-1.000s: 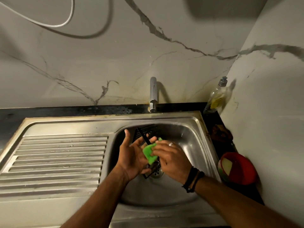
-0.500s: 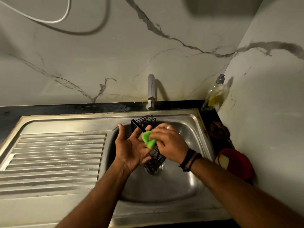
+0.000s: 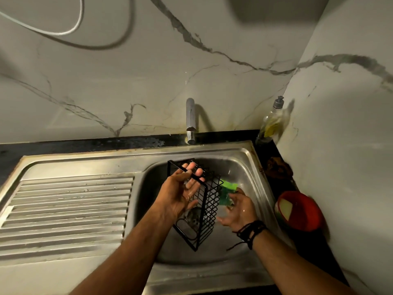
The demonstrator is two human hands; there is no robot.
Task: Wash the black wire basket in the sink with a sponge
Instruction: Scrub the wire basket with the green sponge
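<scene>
The left hand's (image 3: 180,192) fingers curl over the top bar of the black wire basket (image 3: 204,207), standing in the sink (image 3: 244,158) mid-frame, while the right hand (image 3: 238,209) pinches the green sponge (image 3: 226,193) beside it; the basket looks light, stiff and wet-slippery, so its frame bars seem the best hold.

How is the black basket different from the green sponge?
The black wire basket is open mesh you can see through; the green sponge is solid. The basket looks much bigger than the sponge. The left hand holds the basket; the right hand holds the sponge. Both are over the sink.
</scene>
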